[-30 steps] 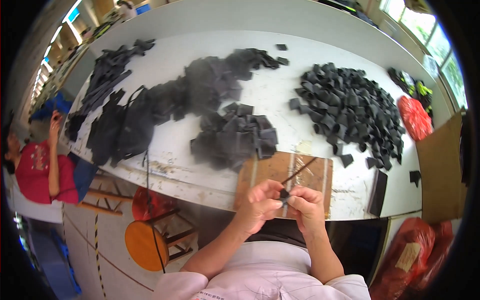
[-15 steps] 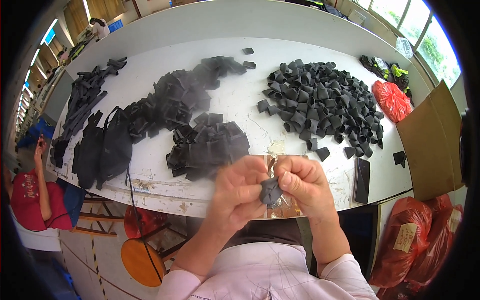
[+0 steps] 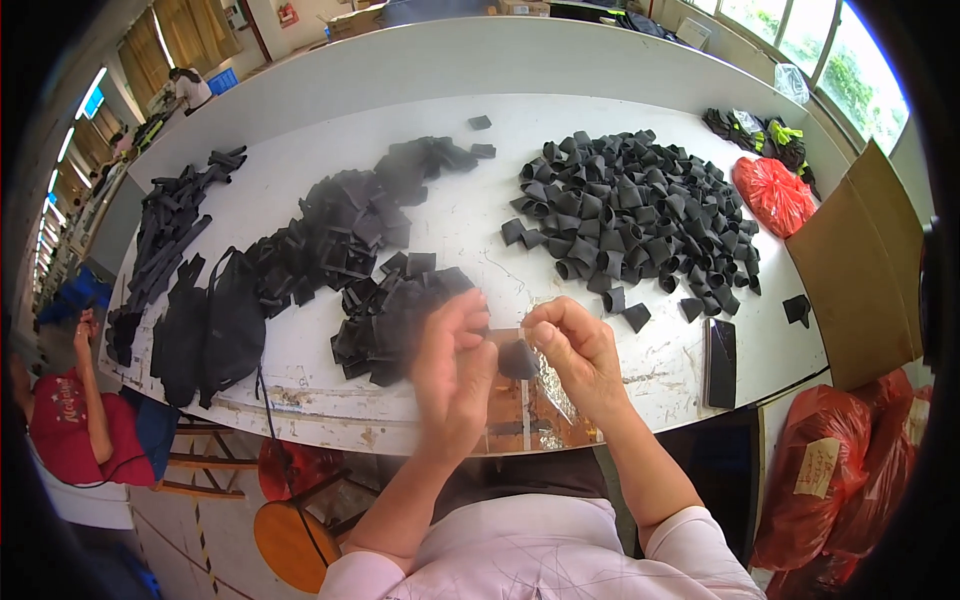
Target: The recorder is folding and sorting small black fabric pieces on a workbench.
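Between my hands, over the brown taped patch at the table's front edge, is a small black fabric piece (image 3: pixel 517 359). My right hand (image 3: pixel 580 355) pinches it by its upper edge with thumb and fingertips. To its left, my left hand (image 3: pixel 455 380) is slightly blurred, its fingers apart and nothing visible in them. That hand is beside a pile of flat black fabric pieces (image 3: pixel 372 318). Beyond my right hand lies a large heap of black fabric loops (image 3: pixel 635 205), several showing open, rounded ends.
Rolled black strips (image 3: pixel 165 235) and a black bag (image 3: pixel 235 315) lie on the left of the white table (image 3: pixel 470 215). On the right are a dark phone (image 3: pixel 720 362), a red plastic bag (image 3: pixel 775 195) and a cardboard sheet (image 3: pixel 865 270). A person in red (image 3: pixel 70 420) sits at left.
My hands have drawn apart; the left has let go of the black piece and opened. The piece has shifted slightly left and up, staying with my right hand. The view has tilted slightly.
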{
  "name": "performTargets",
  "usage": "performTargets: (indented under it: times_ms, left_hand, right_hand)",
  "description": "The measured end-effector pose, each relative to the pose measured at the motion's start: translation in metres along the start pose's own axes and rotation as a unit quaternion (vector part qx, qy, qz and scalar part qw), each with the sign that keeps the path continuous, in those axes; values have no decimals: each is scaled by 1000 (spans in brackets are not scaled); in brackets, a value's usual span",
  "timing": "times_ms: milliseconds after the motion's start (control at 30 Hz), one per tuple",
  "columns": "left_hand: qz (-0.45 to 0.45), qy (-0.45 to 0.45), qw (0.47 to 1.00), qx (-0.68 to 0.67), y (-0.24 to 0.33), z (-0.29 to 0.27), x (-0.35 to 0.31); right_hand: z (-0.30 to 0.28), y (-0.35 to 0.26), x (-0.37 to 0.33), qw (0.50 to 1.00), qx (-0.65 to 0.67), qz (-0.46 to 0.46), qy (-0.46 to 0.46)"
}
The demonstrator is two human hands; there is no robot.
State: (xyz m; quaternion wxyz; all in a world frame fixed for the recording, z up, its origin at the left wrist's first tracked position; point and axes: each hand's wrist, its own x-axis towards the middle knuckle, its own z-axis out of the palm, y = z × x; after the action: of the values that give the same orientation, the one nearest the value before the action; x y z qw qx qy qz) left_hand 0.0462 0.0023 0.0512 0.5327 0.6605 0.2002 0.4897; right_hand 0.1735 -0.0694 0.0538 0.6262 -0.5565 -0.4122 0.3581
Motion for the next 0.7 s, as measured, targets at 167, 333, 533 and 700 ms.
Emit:
performTargets:
  times_ms: [167, 333, 533, 700]
  left_hand:
    - [77, -121, 988, 62, 15, -3, 14]
    - [-19, -40, 990, -137, 10, -5, 9]
    - [-107, -23, 913, -392, -9, -12, 0]
    - [-115, -26, 926, -360, -13, -9, -3]
  right_hand:
    - [2, -12, -13, 948, -209, -236, 42]
    - [8, -19, -13, 944, -230, -230, 46]
    - [12, -26, -11, 943, -241, -227, 45]
    - [7, -16, -6, 910, -285, -296, 52]
